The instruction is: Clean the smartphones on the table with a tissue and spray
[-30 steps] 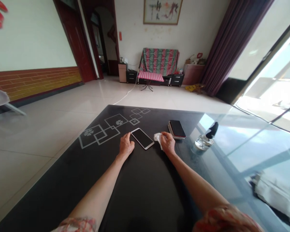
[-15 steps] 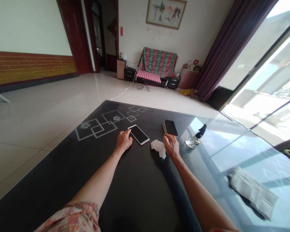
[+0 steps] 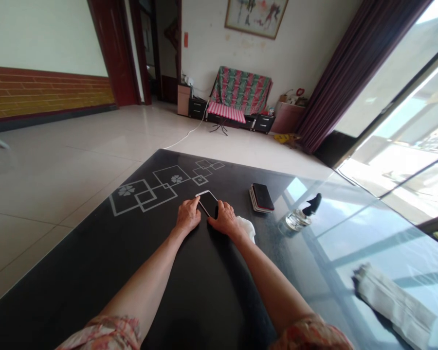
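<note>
Near the middle of the dark counter, the phone is lying flat, screen up and dark, just this side of the white squares-and-flower pattern printed on the glass. I am pressing my left hand against its left edge, fingers loosely curled and holding nothing, only touching the frame. My right hand is lying over the phone's near corner, fingers half spread and bent down onto it; I am not lifting it, and whether I am pinching its edge I cannot tell.

Just right of my right wrist, the white tissue is lying crumpled on the counter, touching my hand but not held in it. Farther right, a stack of phones is sitting apart from me, untouched, and beyond it a small glass spray bottle with a black top. At the counter's near right edge a folded cloth is resting.

As for progress, I am judging that the phone is being steadied under both hands while the stack is waiting; the tissue being down suggests a pause in wiping, though no smear or shine is showing to confirm how clean the screen is.

No brand, label or writing is readable on any of these things.
</note>
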The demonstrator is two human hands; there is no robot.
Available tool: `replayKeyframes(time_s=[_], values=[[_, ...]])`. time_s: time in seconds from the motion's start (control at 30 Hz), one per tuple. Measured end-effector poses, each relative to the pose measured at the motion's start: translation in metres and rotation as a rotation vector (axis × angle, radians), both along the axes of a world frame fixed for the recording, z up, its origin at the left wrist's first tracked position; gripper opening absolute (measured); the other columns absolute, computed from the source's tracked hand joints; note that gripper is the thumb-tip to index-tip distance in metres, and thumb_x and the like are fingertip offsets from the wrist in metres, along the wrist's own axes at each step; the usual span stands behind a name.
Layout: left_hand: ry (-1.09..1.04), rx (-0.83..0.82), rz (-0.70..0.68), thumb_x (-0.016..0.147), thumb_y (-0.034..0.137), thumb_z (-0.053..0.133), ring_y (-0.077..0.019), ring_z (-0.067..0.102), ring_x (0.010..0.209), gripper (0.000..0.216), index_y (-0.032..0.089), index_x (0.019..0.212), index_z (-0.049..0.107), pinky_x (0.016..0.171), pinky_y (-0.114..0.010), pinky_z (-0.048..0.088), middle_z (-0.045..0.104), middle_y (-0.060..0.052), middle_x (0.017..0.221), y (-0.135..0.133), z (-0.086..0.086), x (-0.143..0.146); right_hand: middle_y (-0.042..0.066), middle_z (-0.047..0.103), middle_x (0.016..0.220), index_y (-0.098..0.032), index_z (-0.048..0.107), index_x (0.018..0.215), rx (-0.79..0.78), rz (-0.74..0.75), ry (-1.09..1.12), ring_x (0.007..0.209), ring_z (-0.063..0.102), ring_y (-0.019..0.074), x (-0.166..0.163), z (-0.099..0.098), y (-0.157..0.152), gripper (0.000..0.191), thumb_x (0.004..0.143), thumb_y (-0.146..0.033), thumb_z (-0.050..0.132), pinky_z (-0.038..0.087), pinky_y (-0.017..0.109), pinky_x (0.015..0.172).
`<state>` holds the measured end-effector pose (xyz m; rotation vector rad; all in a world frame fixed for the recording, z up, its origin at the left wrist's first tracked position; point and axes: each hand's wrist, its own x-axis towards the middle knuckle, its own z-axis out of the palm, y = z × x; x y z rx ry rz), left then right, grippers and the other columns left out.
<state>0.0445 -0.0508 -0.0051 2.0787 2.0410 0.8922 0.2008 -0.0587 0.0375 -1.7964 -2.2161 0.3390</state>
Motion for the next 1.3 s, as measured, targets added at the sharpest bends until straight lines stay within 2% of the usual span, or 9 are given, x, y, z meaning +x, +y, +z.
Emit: replayKeyframes(time_s=[0.2, 0.37, 0.47, 0.6, 0.73, 0.93, 1.13, 1.23, 1.3], values=[[0.019, 0.024, -0.118, 0.077, 0.009, 0.049, -0.0246, 0.053, 0.117, 0.056, 0.014, 0.133, 0.051, 0.101, -0.037, 0.042, 0.063, -0.011, 0.124, 0.001, -0.001, 0.000, 0.017, 0.061, 0.114, -0.012, 0.049, 0.130, -0.027, -0.034, 0.097, 0.106, 0.058, 0.0283, 0.003, 0.002, 0.016, 0.058, 0.076, -0.031, 0.060, 0.043, 0.037, 0.092], [0.014, 0.070, -0.077, 0.077, 0.004, 0.045, -0.0240, 0.059, 0.104, 0.053, 0.011, 0.129, 0.054, 0.092, -0.034, 0.047, 0.068, -0.011, 0.112, -0.001, -0.004, 0.006, 0.012, 0.070, 0.098, -0.012, 0.061, 0.118, -0.154, -0.127, 0.289, 0.099, 0.064, 0.0269, -0.005, 0.005, 0.039, 0.047, 0.071, -0.014, 0.059, 0.045, 0.033, 0.089], [0.002, 0.082, -0.050, 0.075, 0.000, 0.044, -0.0242, 0.061, 0.101, 0.055, 0.011, 0.127, 0.056, 0.088, -0.033, 0.049, 0.068, -0.011, 0.114, -0.002, -0.006, 0.012, 0.012, 0.071, 0.097, -0.011, 0.063, 0.116, -0.165, -0.186, 0.362, 0.099, 0.065, 0.0266, -0.008, -0.001, 0.048, 0.045, 0.072, -0.016, 0.057, 0.047, 0.033, 0.088], [-0.049, 0.105, -0.013, 0.072, 0.000, 0.045, -0.0238, 0.062, 0.102, 0.054, 0.012, 0.123, 0.059, 0.091, -0.035, 0.049, 0.067, -0.011, 0.116, 0.001, -0.012, 0.015, 0.006, 0.073, 0.095, -0.016, 0.064, 0.114, -0.163, -0.253, 0.500, 0.091, 0.068, 0.0191, -0.007, -0.017, 0.053, 0.041, 0.075, -0.015, 0.052, 0.051, 0.027, 0.082], [-0.081, 0.103, -0.022, 0.072, 0.001, 0.043, -0.0224, 0.064, 0.100, 0.052, 0.011, 0.121, 0.061, 0.092, -0.035, 0.050, 0.068, -0.011, 0.111, 0.003, -0.012, 0.013, 0.003, 0.072, 0.099, -0.019, 0.065, 0.112, -0.151, -0.305, 0.631, 0.090, 0.068, 0.0152, -0.007, -0.028, 0.056, 0.043, 0.072, -0.012, 0.052, 0.052, 0.023, 0.081], [-0.123, 0.054, 0.020, 0.074, 0.005, 0.044, -0.0216, 0.067, 0.096, 0.047, 0.014, 0.116, 0.065, 0.091, -0.032, 0.052, 0.070, -0.010, 0.109, 0.004, -0.005, 0.009, 0.001, 0.073, 0.089, -0.021, 0.068, 0.101, -0.172, -0.365, 0.810, 0.083, 0.069, 0.0153, -0.015, -0.030, 0.052, 0.038, 0.067, -0.014, 0.055, 0.054, 0.024, 0.075], [-0.327, 0.014, 0.110, 0.077, 0.015, 0.049, -0.0228, 0.069, 0.093, 0.037, 0.019, 0.107, 0.070, 0.088, -0.034, 0.053, 0.074, -0.006, 0.100, 0.007, -0.008, 0.003, 0.000, 0.072, 0.080, -0.021, 0.068, 0.099, -0.184, -0.380, 0.969, 0.073, 0.068, 0.0159, -0.017, -0.021, 0.045, 0.036, 0.065, -0.016, 0.060, 0.055, 0.024, 0.065], [-0.587, -0.063, 0.103, 0.077, 0.019, 0.054, -0.0227, 0.070, 0.089, 0.034, 0.021, 0.106, 0.071, 0.083, -0.032, 0.054, 0.076, -0.003, 0.093, 0.006, -0.003, 0.009, 0.001, 0.072, 0.081, -0.020, 0.066, 0.104, -0.184, -0.345, 1.039, 0.070, 0.068, 0.0155, -0.007, -0.013, 0.044, 0.041, 0.065, -0.014, 0.058, 0.054, 0.024, 0.061], [-0.818, -0.091, 0.056, 0.075, 0.019, 0.057, -0.0222, 0.070, 0.090, 0.034, 0.020, 0.107, 0.071, 0.081, -0.031, 0.055, 0.076, -0.004, 0.094, 0.006, 0.007, 0.022, 0.002, 0.072, 0.083, -0.018, 0.064, 0.109, -0.182, -0.313, 1.078, 0.068, 0.067, 0.0148, 0.007, -0.006, 0.044, 0.046, 0.065, -0.012, 0.053, 0.054, 0.024, 0.060]])
